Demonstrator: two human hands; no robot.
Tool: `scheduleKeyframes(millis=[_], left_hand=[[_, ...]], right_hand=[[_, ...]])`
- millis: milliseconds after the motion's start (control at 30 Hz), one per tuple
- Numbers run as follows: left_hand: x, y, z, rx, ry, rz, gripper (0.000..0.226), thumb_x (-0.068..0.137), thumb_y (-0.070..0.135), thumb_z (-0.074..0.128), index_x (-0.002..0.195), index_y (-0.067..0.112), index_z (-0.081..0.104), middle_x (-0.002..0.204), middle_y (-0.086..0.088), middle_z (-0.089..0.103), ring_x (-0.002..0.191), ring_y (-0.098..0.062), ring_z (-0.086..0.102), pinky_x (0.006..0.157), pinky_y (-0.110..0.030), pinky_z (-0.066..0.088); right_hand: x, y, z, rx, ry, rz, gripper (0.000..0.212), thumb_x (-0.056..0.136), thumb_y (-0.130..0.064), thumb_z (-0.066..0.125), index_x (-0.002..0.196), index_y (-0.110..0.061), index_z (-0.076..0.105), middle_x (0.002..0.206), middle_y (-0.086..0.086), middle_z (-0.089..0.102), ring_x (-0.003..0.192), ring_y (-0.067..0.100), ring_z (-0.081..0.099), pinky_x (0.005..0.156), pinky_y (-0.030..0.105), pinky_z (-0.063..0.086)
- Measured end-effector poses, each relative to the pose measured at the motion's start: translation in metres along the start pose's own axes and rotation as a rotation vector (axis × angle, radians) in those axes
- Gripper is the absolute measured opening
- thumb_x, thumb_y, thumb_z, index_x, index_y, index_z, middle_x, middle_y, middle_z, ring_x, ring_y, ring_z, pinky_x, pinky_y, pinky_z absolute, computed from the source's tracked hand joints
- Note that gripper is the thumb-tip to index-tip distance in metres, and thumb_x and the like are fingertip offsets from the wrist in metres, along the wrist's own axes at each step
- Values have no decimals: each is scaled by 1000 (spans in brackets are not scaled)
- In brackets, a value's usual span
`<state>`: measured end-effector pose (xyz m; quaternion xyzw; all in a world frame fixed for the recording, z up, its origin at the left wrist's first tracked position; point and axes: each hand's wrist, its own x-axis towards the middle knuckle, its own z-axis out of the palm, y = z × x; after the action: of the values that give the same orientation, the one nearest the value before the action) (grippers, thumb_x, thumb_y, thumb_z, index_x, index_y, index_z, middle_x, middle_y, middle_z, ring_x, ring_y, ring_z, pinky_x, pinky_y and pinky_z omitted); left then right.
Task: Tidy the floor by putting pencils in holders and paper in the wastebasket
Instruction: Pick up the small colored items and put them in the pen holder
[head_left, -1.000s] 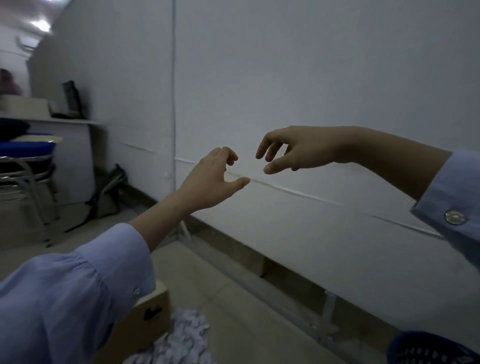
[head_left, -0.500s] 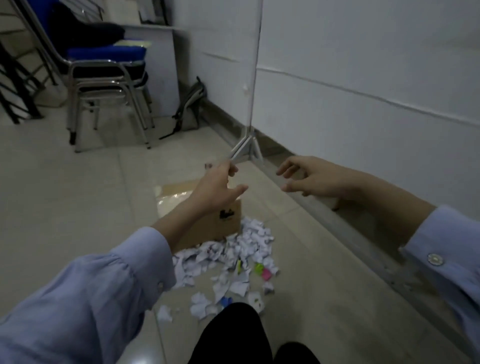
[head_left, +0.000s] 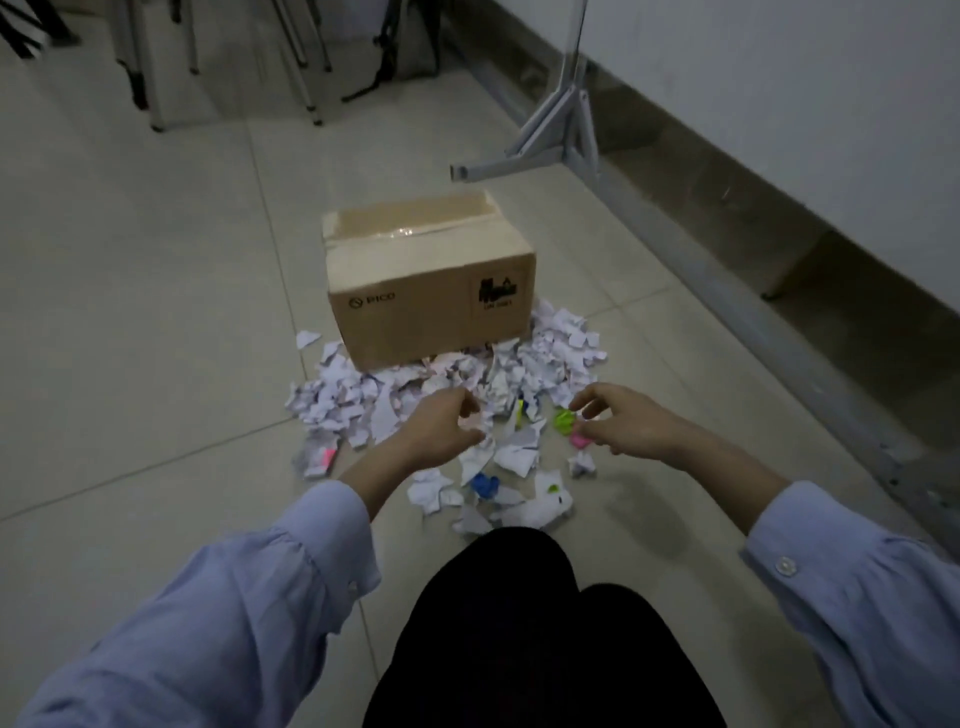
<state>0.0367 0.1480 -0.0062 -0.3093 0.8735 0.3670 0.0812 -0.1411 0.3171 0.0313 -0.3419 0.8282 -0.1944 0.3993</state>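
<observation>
A heap of torn white paper scraps (head_left: 550, 358) lies on the tiled floor in front of a taped cardboard box (head_left: 426, 280). Among the scraps are coloured bits: green (head_left: 562, 420), pink (head_left: 579, 441), blue (head_left: 484, 484) and a pink-marked scrap (head_left: 323, 458) at the left. My left hand (head_left: 441, 434) hovers over the middle of the heap with its fingers loosely curled and nothing in it. My right hand (head_left: 621, 421) hovers just right of the green bit, fingers bent, holding nothing. No pencils, holder or wastebasket are in view.
A grey metal stand foot (head_left: 545, 140) and a rail (head_left: 779, 332) run along the white wall on the right. Chair legs (head_left: 306, 78) and a dark bag (head_left: 395, 41) stand at the back. My dark-trousered knees (head_left: 519, 623) fill the bottom centre.
My view has tipped down from the wall to the floor. Both hands have dropped from chest height to just above the paper heap.
</observation>
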Motion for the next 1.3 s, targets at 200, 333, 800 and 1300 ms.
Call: scheduleKeyframes(millis=[200, 333, 800, 1300], left_hand=[[21, -32, 80, 62, -141, -92, 46, 82, 26, 67, 124, 16, 50, 123, -13, 49, 108, -30, 52, 89, -33, 45], [35, -39, 108, 125, -127, -140, 51, 81, 26, 68, 127, 19, 47, 122, -13, 43, 106, -34, 53, 89, -38, 47], [70, -40, 115, 161, -110, -121, 31, 77, 22, 71, 102, 7, 63, 107, -16, 60, 97, -29, 56, 78, -30, 46], [113, -9, 99, -182, 218, -151, 20, 95, 22, 40, 88, 6, 48, 74, -7, 52, 70, -26, 47, 58, -33, 32]], right_hand=[[59, 62, 39, -161, 24, 70, 39, 85, -14, 63, 123, -10, 54, 126, 17, 49, 109, 30, 52, 87, 33, 45], [91, 81, 56, -225, 84, 108, 52, 84, -13, 59, 133, -10, 42, 134, 20, 36, 116, 38, 46, 95, 36, 42], [138, 108, 77, -376, 284, -43, 63, 86, -5, 54, 143, -26, 38, 130, 21, 34, 98, 42, 52, 76, 39, 46], [140, 108, 74, -149, 412, -27, 14, 89, -9, 48, 98, -6, 59, 105, 19, 55, 88, 36, 54, 72, 35, 43]])
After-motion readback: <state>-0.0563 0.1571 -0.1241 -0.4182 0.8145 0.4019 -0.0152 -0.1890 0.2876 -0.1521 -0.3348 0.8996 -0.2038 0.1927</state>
